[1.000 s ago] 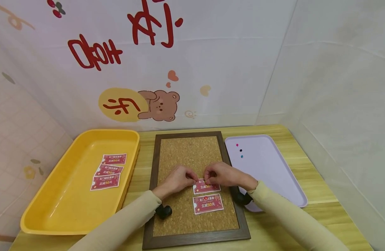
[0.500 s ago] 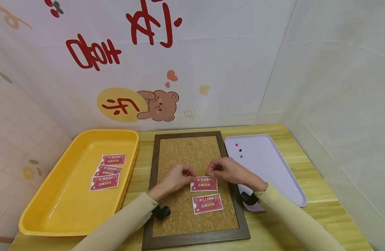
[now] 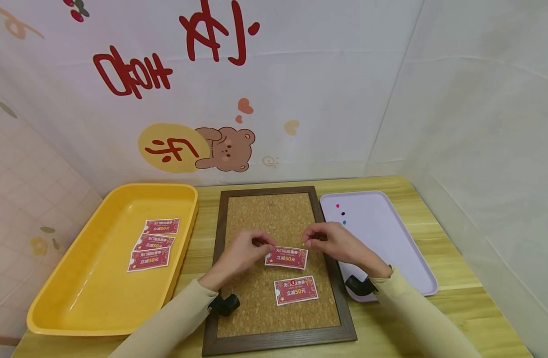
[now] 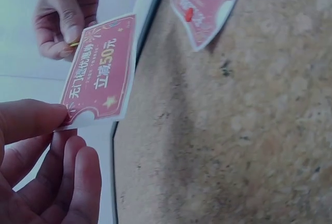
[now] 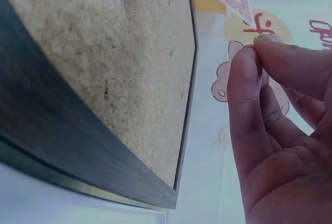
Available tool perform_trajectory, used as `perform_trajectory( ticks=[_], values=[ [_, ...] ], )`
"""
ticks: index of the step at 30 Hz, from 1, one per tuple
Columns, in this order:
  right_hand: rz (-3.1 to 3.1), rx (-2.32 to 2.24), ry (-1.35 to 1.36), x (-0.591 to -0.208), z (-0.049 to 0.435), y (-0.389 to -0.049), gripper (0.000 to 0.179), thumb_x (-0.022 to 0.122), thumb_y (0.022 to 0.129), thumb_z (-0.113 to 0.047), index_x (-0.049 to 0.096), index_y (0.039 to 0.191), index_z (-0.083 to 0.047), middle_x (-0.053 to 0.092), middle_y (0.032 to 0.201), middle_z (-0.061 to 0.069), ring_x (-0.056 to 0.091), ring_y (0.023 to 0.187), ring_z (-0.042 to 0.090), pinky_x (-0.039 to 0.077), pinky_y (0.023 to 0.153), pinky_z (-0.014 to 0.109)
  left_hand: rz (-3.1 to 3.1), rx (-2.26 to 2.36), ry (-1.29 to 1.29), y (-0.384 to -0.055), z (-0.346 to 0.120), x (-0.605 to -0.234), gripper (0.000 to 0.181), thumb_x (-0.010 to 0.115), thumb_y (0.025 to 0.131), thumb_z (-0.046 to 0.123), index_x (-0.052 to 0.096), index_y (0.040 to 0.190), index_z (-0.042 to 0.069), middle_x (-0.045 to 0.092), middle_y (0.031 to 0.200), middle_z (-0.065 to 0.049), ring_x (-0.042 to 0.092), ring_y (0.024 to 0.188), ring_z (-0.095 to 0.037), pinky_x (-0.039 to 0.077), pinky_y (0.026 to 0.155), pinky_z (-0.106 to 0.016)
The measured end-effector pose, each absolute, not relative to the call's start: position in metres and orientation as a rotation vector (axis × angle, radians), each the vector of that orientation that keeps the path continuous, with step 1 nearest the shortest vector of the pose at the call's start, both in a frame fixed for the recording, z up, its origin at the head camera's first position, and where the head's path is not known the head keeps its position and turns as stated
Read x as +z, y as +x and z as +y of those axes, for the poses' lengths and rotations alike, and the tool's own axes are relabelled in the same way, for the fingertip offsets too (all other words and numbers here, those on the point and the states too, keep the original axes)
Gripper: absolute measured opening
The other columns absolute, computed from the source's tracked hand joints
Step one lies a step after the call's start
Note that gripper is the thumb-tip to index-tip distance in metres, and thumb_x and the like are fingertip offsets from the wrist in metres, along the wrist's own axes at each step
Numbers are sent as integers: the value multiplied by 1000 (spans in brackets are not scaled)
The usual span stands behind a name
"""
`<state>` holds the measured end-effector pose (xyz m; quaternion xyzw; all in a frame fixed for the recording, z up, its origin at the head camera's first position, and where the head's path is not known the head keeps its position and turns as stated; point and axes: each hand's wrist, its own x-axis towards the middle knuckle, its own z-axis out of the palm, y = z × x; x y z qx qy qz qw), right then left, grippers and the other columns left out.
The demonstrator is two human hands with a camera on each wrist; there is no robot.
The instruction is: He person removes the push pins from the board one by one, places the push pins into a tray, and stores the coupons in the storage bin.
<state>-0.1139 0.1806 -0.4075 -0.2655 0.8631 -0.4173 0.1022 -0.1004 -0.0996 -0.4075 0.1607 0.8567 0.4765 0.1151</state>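
My left hand (image 3: 245,252) pinches a red paper coupon (image 3: 285,258) at its left corner, over the framed corkboard (image 3: 251,214). In the left wrist view the coupon (image 4: 101,71) stands tilted above the cork. To its right, my right hand (image 3: 338,243) pinches a small yellow pushpin (image 3: 303,244) between thumb and forefinger, close to the coupon's top right corner. Only a sliver of the pushpin (image 5: 257,37) shows in the right wrist view. Below lies a second coupon (image 3: 296,292) on the cork, with a red pushpin (image 3: 293,282) at its top middle.
A yellow basin (image 3: 95,278) on the left holds several coupons, such as the front coupon (image 3: 149,259). On the right, a lilac tray (image 3: 390,248) bears small pink (image 3: 338,206), black and blue pushpins. A printed curtain (image 3: 336,99) hangs behind the table.
The held coupon has moved left and away from me with my left hand and tilted slightly. My right hand has shifted right, off the coupon's top edge, uncovering its print.
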Motion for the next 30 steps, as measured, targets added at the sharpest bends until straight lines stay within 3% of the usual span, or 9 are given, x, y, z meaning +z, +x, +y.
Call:
perform_trajectory(
  ticks=[6, 18, 26, 30],
  values=[
    [2573, -1266, -815, -407, 187, -111, 5, 69, 100, -10, 73, 100, -8, 71, 91, 2, 59, 79, 10, 51, 70, 28, 2552, 1449, 429, -98, -105, -402, 8, 73, 95, 11, 79, 96, 17, 72, 96, 5, 62, 86, -15, 51, 72, -34],
    [2594, -1331, -698, -399, 206, -104, 4, 69, 99, -6, 73, 100, -6, 69, 93, -3, 62, 81, 12, 54, 71, 27, 2600, 1524, 386, -91, -117, -395, 7, 77, 92, 10, 80, 94, 16, 74, 95, 6, 64, 86, -14, 52, 71, -31],
    [2597, -1370, -666, -397, 226, -102, 9, 67, 98, 1, 73, 100, -7, 72, 99, 14, 67, 85, 11, 56, 76, 27, 2612, 1540, 384, -88, -128, -388, 7, 75, 94, 8, 80, 96, 13, 74, 96, 2, 65, 89, -19, 52, 76, -33],
    [2616, -1357, -665, -395, 232, -104, 12, 68, 98, 0, 74, 100, -10, 73, 99, 12, 67, 86, 13, 56, 76, 28, 2621, 1552, 326, -84, -134, -380, 8, 73, 96, 8, 79, 99, 12, 74, 98, 1, 64, 89, -18, 52, 74, -32]
  ],
)
